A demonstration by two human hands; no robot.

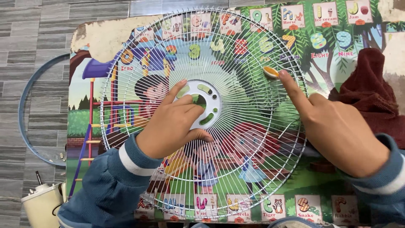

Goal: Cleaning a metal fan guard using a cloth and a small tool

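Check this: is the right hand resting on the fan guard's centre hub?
No. The left hand covers the white hub; the right hand points near the fan guard rim.

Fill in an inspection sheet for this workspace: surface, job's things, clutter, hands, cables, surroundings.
Surface: low table with a colourful children's alphabet picture, its edge worn.
Job's things: white wire fan guard lying flat on the table; small orange pad on its wires.
Clutter: dark red cloth at the right.
Hands: left hand rests on the guard's centre plate; right hand presses the pad with a fingertip.
Cables: nothing seen.
Surroundings: grey tiled floor, blue ring, cream fan motor.
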